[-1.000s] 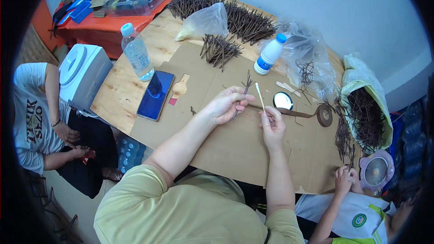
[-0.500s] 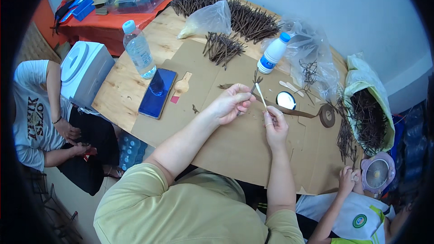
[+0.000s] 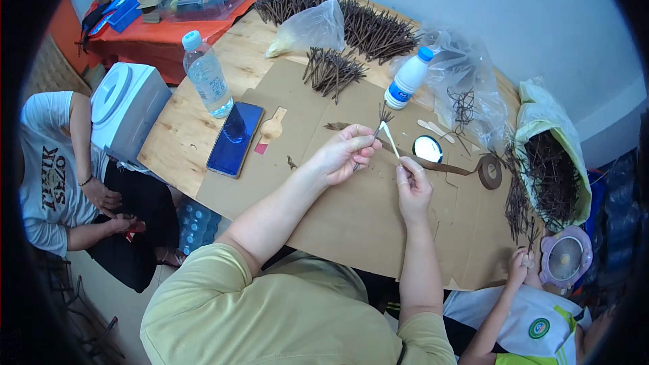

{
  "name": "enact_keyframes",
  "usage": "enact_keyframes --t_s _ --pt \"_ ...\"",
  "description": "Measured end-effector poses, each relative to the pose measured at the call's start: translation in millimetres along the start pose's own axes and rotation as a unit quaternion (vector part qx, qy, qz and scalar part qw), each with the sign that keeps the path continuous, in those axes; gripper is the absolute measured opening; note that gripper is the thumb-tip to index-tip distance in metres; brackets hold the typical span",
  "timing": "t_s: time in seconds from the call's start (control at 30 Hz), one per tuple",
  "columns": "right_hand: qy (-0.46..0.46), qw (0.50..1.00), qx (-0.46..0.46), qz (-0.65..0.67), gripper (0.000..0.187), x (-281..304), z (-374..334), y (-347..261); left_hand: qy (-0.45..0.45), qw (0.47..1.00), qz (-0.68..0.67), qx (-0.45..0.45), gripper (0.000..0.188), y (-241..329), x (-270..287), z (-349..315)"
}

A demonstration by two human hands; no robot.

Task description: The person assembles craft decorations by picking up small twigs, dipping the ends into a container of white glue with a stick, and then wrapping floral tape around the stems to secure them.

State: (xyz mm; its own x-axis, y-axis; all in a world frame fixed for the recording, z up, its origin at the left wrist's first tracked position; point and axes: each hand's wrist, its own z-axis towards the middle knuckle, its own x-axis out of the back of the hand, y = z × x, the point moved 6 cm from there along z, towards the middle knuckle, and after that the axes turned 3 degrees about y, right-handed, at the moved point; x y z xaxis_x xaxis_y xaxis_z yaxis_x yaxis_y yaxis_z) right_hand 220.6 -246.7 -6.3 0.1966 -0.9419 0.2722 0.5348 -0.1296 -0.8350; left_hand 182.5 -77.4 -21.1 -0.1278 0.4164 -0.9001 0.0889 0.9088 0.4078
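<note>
Over the cardboard, my left hand (image 3: 343, 157) pinches a thin brown branching twig (image 3: 385, 114), its forked tips fanned upward. My right hand (image 3: 414, 189) grips a slim pale stick (image 3: 391, 142) between thumb and fingers. The stick's white-coated end meets the twig just below the fork. Right of my hands lies a small round dark-rimmed lid (image 3: 427, 150) with white stuff in it. A brown tape strip (image 3: 446, 167) runs behind my hands to its roll (image 3: 489, 172). Beyond stands a white bottle with a blue cap (image 3: 409, 79).
Bundled brown twigs (image 3: 378, 30) line the table's back, with a smaller pile (image 3: 334, 73) in front. A phone (image 3: 235, 140) and water bottle (image 3: 207, 78) stand left. At right are a twig-filled sack (image 3: 553, 176), a small fan (image 3: 566, 257) and another person's hand (image 3: 519, 265). Someone sits at left.
The stick's white end has shifted slightly left and up against the twig. The twig has turned a little, so its tips spread differently. At right, the other person's hands have moved slightly.
</note>
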Motion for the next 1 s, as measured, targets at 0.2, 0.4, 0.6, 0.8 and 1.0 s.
enact_keyframes --t_s 0.2,0.4,0.6,0.8,1.0 --pt "0.014 1.0 -0.003 0.016 0.017 7 1 -2 0.009 1.0 -0.01 -0.007 0.007 2 1 1" --pt "0.08 0.995 -0.057 -0.027 0.017 60 37 -5 0.068 0.949 0.273 -0.143 0.009 9 -1 4" --pt "-0.022 0.946 -0.029 -0.321 0.017 122 86 17 0.05 0.863 0.481 -0.147 0.009 -6 10 28" --pt "-0.099 0.912 0.009 -0.399 0.013 123 102 49 0.086 0.825 0.545 -0.124 0.009 -8 13 22" --pt "-0.113 0.913 0.007 -0.392 0.011 97 111 59 0.1 0.799 0.584 -0.097 0.01 -2 4 6"
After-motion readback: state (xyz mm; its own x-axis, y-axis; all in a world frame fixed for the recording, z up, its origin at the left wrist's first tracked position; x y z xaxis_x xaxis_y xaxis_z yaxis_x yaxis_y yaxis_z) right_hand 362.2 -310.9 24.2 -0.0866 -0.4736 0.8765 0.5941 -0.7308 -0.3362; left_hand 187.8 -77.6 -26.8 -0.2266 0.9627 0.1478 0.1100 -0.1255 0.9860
